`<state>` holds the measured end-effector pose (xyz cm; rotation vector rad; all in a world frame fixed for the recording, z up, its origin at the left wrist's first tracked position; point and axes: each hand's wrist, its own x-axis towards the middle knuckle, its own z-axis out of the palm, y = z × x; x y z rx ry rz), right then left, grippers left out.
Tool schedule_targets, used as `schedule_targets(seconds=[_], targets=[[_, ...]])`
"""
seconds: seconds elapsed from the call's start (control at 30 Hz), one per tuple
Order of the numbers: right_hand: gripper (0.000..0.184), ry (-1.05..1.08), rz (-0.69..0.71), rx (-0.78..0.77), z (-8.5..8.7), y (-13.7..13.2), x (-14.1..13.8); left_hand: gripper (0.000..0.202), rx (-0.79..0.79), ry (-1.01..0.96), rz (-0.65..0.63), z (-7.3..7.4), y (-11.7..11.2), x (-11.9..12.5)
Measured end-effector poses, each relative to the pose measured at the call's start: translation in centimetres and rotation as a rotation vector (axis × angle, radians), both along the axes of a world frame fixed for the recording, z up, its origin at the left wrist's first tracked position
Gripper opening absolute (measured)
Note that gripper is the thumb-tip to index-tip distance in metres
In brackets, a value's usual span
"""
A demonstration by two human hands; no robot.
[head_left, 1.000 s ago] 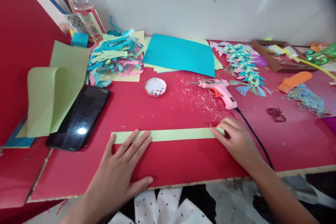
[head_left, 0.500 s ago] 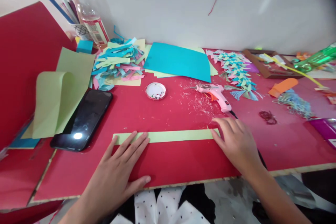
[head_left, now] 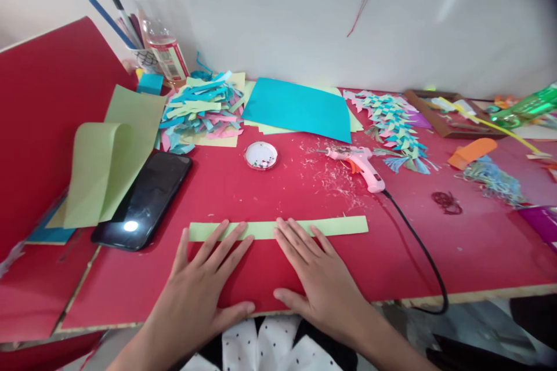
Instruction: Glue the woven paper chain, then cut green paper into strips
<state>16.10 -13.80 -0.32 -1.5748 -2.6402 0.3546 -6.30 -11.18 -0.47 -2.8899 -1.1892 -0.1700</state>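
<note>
Down at the near edge of the desk (head_left: 226, 194), here are both hands, open and flat, fingers spread, nothing gripped in either! The left hand (head_left: 195, 278) and the right hand (head_left: 324, 284) each point a thumb inward, close to that edge, with a gap between them.

And just beyond the palms, there it is: the pale green paper strip (head_left: 264, 231), lying flat under the fingertips, its long axis running left to right, roughly along the near edge. Look at the ends! The left hand's little finger sits just beside the left one; the right hand's fingers rest nearer the middle, so the right end stretches out uncovered. The right hand is the nearer of the two to that free end.

Farther in, a black phone (head_left: 152, 197) lies toward the desk's left side, a jar lid (head_left: 252, 149) out in the middle, and a pink glue gun (head_left: 364, 167) to its right. Along the far edge, a blue sheet (head_left: 300, 107) between heaped paper cuttings (head_left: 200, 107) and a woven paper piece (head_left: 394, 122)!
</note>
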Motion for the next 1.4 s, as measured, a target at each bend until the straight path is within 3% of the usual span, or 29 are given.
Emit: schedule_targets(seconds=[0.13,0.47,0.63,0.8,0.9,1.1,1.2,1.3,1.4], targets=[[0.069,-0.044,-0.025,-0.005,-0.1,-0.3,2.3,0.068,0.001,0.009,-0.001,0.0,0.1,-0.3],[0.062,-0.222,-0.316,0.182,-1.5,-3.6,8.1,0.07,0.01,0.023,-0.063,0.0,1.0,-0.7],[0.059,-0.232,-0.368,0.235,-1.5,-4.2,8.7,0.068,0.014,0.054,-0.042,-0.2,1.0,-2.4],[0.041,-0.199,-0.378,0.343,-0.7,-2.8,8.4,0.065,0.054,0.063,-0.006,-0.5,0.9,-3.7],[0.034,-0.115,-0.333,0.411,0.0,-1.0,7.5,0.056,0.027,0.051,0.02,-0.3,1.5,-3.3],[0.029,0.073,-0.056,0.264,0.6,3.0,3.7,0.038,-0.072,0.07,0.031,1.7,4.3,-0.9],[0.017,0.03,0.045,0.34,0.3,4.5,2.6,0.03,-0.105,0.132,-0.032,2.8,5.8,0.0],[0.019,0.002,0.14,0.442,0.2,5.3,2.6,0.024,-0.094,0.164,-0.091,3.6,6.7,0.5],[0.022,0.086,0.128,0.462,0.8,5.8,2.7,0.028,-0.038,0.088,-0.099,4.2,7.0,1.0]])
